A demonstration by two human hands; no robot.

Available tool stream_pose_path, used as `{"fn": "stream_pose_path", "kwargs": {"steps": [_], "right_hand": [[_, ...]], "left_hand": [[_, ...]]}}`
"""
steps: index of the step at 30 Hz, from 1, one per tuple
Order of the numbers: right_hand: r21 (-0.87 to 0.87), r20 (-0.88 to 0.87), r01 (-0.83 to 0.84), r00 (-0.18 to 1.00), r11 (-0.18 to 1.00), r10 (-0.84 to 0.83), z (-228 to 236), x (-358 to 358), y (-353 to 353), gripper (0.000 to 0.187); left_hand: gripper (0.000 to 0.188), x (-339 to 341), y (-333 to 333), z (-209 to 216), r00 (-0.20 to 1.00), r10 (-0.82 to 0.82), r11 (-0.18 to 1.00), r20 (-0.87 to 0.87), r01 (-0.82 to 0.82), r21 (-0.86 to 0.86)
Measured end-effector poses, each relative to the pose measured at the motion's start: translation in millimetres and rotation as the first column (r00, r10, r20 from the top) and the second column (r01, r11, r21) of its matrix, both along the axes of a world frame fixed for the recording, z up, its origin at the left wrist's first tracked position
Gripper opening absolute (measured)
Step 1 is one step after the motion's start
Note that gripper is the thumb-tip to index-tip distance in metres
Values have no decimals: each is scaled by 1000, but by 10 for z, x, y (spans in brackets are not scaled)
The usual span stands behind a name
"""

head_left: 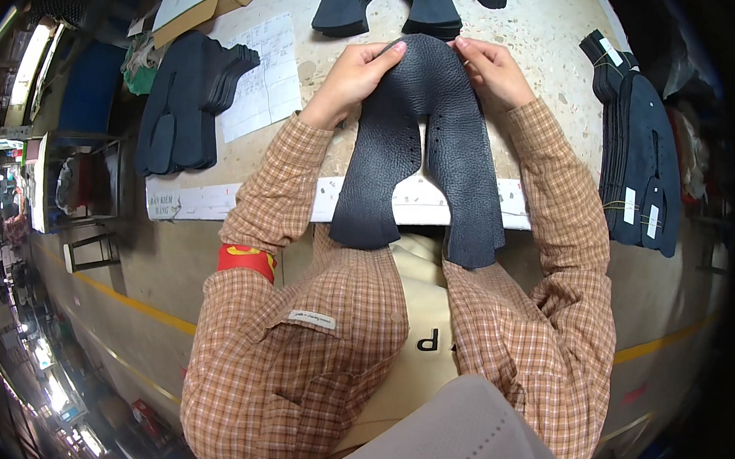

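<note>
Between my hands is a black grained leather piece (422,78), cut in an upside-down U with two long legs. Its legs hang over the table's front edge toward my lap, and small holes run along the inner edges. At the upper left of the curve, my left hand (355,77) pinches it with the thumb on top. On the opposite side, my right hand (494,71) grips the upper right edge between thumb and fingers; some of those fingers are hidden behind the leather. Just beyond the curve sits a stack of dark cut pieces (436,11).
Stacked dark pieces (188,99) lie at the table's left, beside a handwritten paper sheet (263,75). Bundled dark pieces with white tags (645,156) lie along the right edge. A cardboard box (217,2) stands at the back left. The speckled table (320,170) has a white front edge.
</note>
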State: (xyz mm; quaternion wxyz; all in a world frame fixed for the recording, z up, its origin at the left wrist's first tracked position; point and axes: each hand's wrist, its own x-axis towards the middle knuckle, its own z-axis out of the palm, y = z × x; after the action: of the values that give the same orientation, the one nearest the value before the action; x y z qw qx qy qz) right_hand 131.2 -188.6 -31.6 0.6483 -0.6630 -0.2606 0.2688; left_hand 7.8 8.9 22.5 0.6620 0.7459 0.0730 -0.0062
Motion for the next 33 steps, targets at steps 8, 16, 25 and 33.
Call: {"fn": "stream_pose_path", "kwargs": {"steps": [8,16,25,33], "right_hand": [[183,162,26,985,983,-56,117,-377,241,41],[347,-316,-47,934,937,164,330,-581,148,39],[317,-411,-71,888,946,204,329,-571,92,43],[302,-408,-56,895,952,182,295,-585,99,47]], "left_hand": [[37,-48,-60,-178,986,163,875,37,-127,-466],[39,-145,-55,-93,989,134,839,61,-80,-539],[40,-174,-83,-64,988,145,855,48,-101,-509],[39,-162,-86,-99,983,178,859,48,-131,-495]]}}
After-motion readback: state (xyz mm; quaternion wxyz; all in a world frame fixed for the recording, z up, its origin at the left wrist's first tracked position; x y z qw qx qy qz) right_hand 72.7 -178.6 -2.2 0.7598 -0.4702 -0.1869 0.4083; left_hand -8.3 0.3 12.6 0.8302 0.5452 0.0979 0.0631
